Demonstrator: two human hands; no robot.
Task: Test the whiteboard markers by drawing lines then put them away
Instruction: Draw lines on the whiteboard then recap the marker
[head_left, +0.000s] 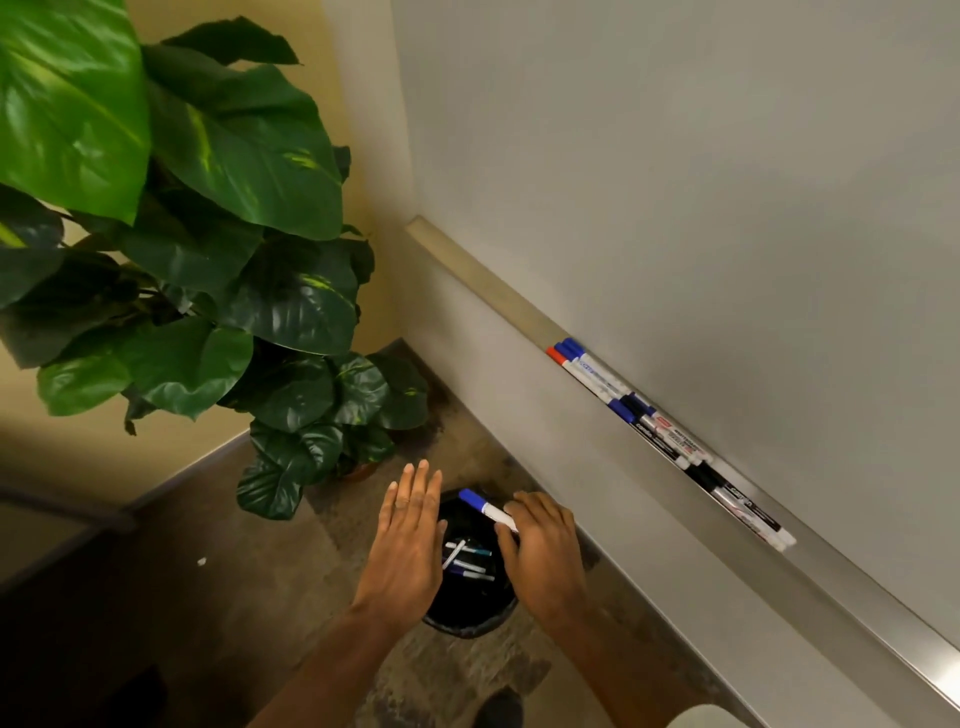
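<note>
Pinching a blue marker (487, 509) in right hand (543, 551) fingers (520, 502), left hand (408, 545) fingers straight, could miss the bin (470, 627) below them if tipped.

A capped blue marker (488, 509) tilts over the bin (467, 626) of markers (465, 560); more markers (670, 436) lie along the tray (493, 280).

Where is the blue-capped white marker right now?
Head view, lower centre: the blue-capped white marker is held in the right hand, over the round black bin on the floor.

Bare forearms (332, 660); maybe a ring (399, 503), left hand (408, 545)
</note>
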